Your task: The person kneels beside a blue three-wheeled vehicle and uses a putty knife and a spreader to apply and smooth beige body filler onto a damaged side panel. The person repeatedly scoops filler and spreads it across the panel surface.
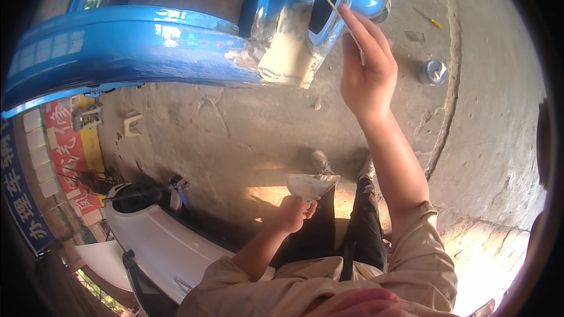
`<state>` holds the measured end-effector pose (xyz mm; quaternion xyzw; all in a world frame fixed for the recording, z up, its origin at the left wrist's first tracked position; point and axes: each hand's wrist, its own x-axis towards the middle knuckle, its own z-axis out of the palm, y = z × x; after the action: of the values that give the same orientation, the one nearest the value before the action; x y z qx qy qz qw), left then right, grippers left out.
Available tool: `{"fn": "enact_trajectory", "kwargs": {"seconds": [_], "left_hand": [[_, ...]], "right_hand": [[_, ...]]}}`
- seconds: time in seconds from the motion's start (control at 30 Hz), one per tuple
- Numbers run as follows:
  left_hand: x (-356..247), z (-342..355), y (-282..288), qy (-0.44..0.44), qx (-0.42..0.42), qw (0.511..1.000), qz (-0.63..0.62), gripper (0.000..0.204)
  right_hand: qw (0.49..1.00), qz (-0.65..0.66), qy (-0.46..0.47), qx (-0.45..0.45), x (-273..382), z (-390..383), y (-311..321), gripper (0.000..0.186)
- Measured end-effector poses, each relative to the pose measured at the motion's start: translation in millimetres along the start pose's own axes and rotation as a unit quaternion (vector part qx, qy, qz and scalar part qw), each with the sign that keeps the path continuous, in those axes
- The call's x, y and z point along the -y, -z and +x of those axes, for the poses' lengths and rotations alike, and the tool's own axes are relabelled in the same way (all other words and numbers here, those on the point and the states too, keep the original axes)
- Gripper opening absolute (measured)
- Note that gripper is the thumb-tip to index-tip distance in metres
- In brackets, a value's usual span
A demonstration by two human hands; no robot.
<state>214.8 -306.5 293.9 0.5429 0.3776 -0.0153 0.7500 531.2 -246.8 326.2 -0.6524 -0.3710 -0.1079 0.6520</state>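
At the upper right, my right hand [370, 70] is closed on a thin, pale filler spreader [354, 40], seen almost edge-on. Its tip reaches over an opening beside the corner of a blue vehicle body [158, 44]. Cream-coloured body filler [288, 53] covers that corner in a thick, uneven patch, left of the hand. Lower down, in front of my legs, my left hand [294, 214] grips a wide, fan-shaped putty knife [312, 186] smeared with pale filler. Part of its handle is hidden by the fingers.
A small can [433, 73] and a yellow-handled tool [435, 23] are on the concrete floor to the right. A low stool [133, 124] stands at left. Behind my left arm is a white car [170, 246]. A long crack [453, 88] runs through the floor.
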Motion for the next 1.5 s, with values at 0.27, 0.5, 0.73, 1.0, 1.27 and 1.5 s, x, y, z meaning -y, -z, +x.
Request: {"fn": "enact_trajectory", "kwargs": {"seconds": [0.27,0.5,0.73,1.0,1.27,1.5], "left_hand": [[20.2,4.4,11.3,0.014,-0.005,0.999,-0.033,0.060],[24.6,2.0,14.0,0.013,-0.015,1.000,-0.016,0.054],[-4.6,10.5,13.7,-0.008,-0.051,0.997,0.062,0.046],[-25.3,15.0,8.1,-0.172,-0.009,0.969,0.177,0.038],[-48.4,17.5,2.6,-0.102,0.052,0.989,0.089,0.038],[-51.9,0.0,-58.9,-0.188,0.003,0.981,-0.039,0.042]], "right_hand": [[0.992,-0.067,0.104,0.015,-2.8,-25.4,-27.0,0.056],[0.985,-0.074,0.154,0.026,-5.9,-59.2,-32.7,0.058],[0.990,-0.049,0.087,0.102,-22.6,-74.8,6.8,0.053],[0.915,0.183,-0.281,0.222,24.4,-109.5,97.4,0.031],[0.877,0.195,-0.114,0.425,49.8,-76.1,146.5,0.067],[0.841,0.082,-0.333,0.418,63.1,-84.9,188.8,0.022]]}}
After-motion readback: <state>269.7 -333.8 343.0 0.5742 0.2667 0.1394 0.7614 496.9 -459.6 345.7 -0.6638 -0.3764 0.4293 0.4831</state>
